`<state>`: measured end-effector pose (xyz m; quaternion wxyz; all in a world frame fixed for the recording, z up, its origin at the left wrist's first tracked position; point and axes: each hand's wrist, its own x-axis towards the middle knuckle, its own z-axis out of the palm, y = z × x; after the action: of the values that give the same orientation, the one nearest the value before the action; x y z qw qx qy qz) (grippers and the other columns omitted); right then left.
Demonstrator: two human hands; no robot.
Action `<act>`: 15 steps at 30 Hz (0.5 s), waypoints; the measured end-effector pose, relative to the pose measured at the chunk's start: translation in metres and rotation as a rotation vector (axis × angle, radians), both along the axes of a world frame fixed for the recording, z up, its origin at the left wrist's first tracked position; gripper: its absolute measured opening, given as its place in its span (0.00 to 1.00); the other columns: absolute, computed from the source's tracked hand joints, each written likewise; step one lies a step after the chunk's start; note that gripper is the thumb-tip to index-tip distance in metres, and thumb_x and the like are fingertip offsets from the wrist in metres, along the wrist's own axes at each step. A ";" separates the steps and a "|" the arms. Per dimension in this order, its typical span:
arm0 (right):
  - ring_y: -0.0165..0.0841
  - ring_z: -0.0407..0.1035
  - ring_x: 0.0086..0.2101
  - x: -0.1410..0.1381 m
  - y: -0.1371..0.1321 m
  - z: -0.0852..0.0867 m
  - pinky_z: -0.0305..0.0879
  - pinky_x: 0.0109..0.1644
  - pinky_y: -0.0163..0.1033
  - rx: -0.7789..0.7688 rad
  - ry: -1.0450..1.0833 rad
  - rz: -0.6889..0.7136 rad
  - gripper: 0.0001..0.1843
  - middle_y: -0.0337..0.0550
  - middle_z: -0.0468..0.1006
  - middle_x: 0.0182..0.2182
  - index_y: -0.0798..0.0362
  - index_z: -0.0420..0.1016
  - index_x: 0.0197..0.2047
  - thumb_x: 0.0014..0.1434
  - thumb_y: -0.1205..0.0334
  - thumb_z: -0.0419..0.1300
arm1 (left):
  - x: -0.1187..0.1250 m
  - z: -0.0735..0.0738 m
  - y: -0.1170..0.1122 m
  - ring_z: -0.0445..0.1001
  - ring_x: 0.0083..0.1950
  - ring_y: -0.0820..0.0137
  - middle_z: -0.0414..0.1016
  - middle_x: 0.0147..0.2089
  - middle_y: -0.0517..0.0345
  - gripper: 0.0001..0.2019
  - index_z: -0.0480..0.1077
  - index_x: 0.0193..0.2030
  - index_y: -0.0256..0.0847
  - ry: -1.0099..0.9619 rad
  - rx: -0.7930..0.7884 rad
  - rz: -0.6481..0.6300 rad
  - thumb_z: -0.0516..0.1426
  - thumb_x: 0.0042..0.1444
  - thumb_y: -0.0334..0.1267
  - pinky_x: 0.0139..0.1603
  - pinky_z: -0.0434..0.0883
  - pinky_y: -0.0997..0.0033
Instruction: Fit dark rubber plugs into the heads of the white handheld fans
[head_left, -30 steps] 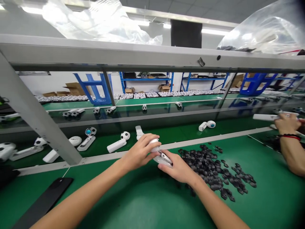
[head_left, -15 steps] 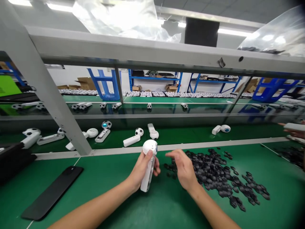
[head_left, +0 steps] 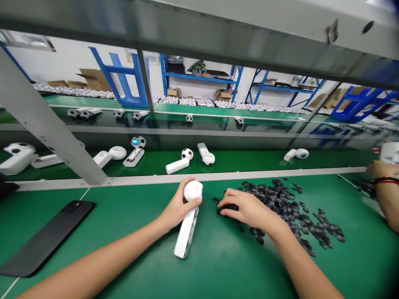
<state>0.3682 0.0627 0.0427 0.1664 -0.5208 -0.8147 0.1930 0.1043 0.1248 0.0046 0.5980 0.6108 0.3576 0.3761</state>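
Observation:
My left hand point(head_left: 178, 205) is closed around a white handheld device point(head_left: 186, 232) with a round head and a long handle. Its head points away from me, and the handle slants down toward me above the green table. My right hand point(head_left: 246, 207) is at the left edge of a heap of small black plastic parts point(head_left: 274, 197). Thumb and fingers curl together there over a small black part point(head_left: 229, 206), which they partly hide. A few loose black parts lie below that palm.
Beyond a metal rail point(head_left: 218, 176), several similar white devices with ball-shaped heads, one being a football-patterned device point(head_left: 181, 161), lie on a green belt. A black phone point(head_left: 46, 238) lies at left. A slanted metal post point(head_left: 52, 137) rises there. Another person's hand point(head_left: 385, 174) holds something white at right.
My right hand has moved onto the black parts, and its fingers have closed in. My left hand has turned the device, its handle tilting further left. The view has tipped downward.

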 end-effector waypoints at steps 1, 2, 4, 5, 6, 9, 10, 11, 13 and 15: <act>0.37 0.77 0.40 0.001 0.000 -0.002 0.70 0.42 0.38 -0.018 -0.022 -0.006 0.11 0.39 0.79 0.44 0.39 0.83 0.49 0.69 0.50 0.62 | -0.001 -0.001 0.001 0.70 0.37 0.69 0.71 0.45 0.58 0.31 0.60 0.67 0.49 0.014 0.016 0.005 0.64 0.60 0.49 0.38 0.71 0.71; 0.37 0.77 0.39 0.000 0.001 -0.004 0.69 0.42 0.38 -0.031 -0.045 -0.013 0.10 0.39 0.79 0.44 0.39 0.83 0.49 0.69 0.50 0.62 | -0.001 -0.001 0.002 0.70 0.37 0.69 0.71 0.46 0.58 0.30 0.60 0.67 0.50 0.026 0.025 -0.001 0.62 0.62 0.50 0.39 0.71 0.70; 0.37 0.77 0.39 -0.002 0.002 -0.008 0.69 0.41 0.38 -0.040 -0.086 -0.019 0.08 0.38 0.79 0.42 0.40 0.83 0.47 0.69 0.52 0.63 | -0.001 -0.001 0.002 0.71 0.39 0.67 0.72 0.47 0.58 0.23 0.65 0.63 0.49 0.044 0.049 -0.019 0.59 0.65 0.51 0.42 0.71 0.69; 0.38 0.77 0.39 -0.004 0.002 -0.010 0.69 0.41 0.38 -0.040 -0.099 -0.016 0.08 0.39 0.79 0.42 0.40 0.83 0.47 0.69 0.52 0.62 | -0.001 -0.001 0.002 0.71 0.42 0.66 0.72 0.47 0.58 0.20 0.67 0.61 0.48 0.051 0.060 -0.027 0.57 0.66 0.51 0.44 0.70 0.69; 0.38 0.77 0.39 -0.006 0.003 -0.011 0.69 0.41 0.39 -0.035 -0.103 -0.012 0.09 0.39 0.80 0.41 0.41 0.83 0.46 0.70 0.53 0.61 | -0.001 -0.001 0.002 0.71 0.44 0.65 0.72 0.47 0.58 0.18 0.68 0.59 0.48 0.056 0.069 -0.034 0.57 0.67 0.51 0.47 0.70 0.68; 0.39 0.77 0.38 -0.013 0.003 -0.013 0.71 0.42 0.41 0.012 -0.047 -0.028 0.13 0.42 0.81 0.40 0.44 0.84 0.44 0.72 0.54 0.57 | -0.001 -0.002 0.002 0.70 0.46 0.66 0.72 0.47 0.60 0.16 0.69 0.57 0.48 0.063 0.070 -0.037 0.57 0.67 0.50 0.49 0.69 0.69; 0.39 0.77 0.37 -0.016 0.003 -0.013 0.71 0.42 0.41 0.028 0.010 -0.050 0.14 0.43 0.81 0.39 0.45 0.85 0.44 0.72 0.54 0.57 | -0.001 -0.003 0.002 0.69 0.44 0.67 0.72 0.46 0.60 0.16 0.69 0.57 0.48 0.060 0.048 -0.042 0.57 0.68 0.51 0.47 0.69 0.70; 0.39 0.77 0.37 -0.021 0.003 -0.015 0.72 0.42 0.41 0.028 0.096 -0.088 0.14 0.43 0.82 0.38 0.45 0.85 0.43 0.72 0.54 0.57 | -0.001 -0.005 0.002 0.69 0.41 0.68 0.71 0.44 0.61 0.16 0.68 0.58 0.49 0.053 0.014 -0.050 0.56 0.68 0.51 0.43 0.69 0.71; 0.39 0.79 0.35 -0.033 0.001 -0.019 0.75 0.38 0.41 -0.039 0.338 -0.198 0.13 0.43 0.84 0.36 0.47 0.86 0.43 0.69 0.52 0.60 | -0.001 -0.008 0.002 0.68 0.37 0.69 0.70 0.42 0.61 0.17 0.66 0.59 0.50 0.029 -0.062 -0.074 0.55 0.68 0.51 0.37 0.68 0.72; 0.40 0.81 0.35 -0.048 -0.001 -0.024 0.77 0.35 0.40 -0.150 0.563 -0.299 0.13 0.43 0.86 0.34 0.49 0.86 0.43 0.66 0.50 0.63 | -0.001 -0.011 0.001 0.68 0.36 0.69 0.69 0.42 0.61 0.18 0.64 0.61 0.50 0.012 -0.096 -0.098 0.55 0.68 0.50 0.35 0.68 0.72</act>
<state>0.3203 0.0613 0.0186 0.3729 -0.5717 -0.6345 0.3626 0.1034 0.1262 -0.0063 0.6423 0.6005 0.3485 0.3248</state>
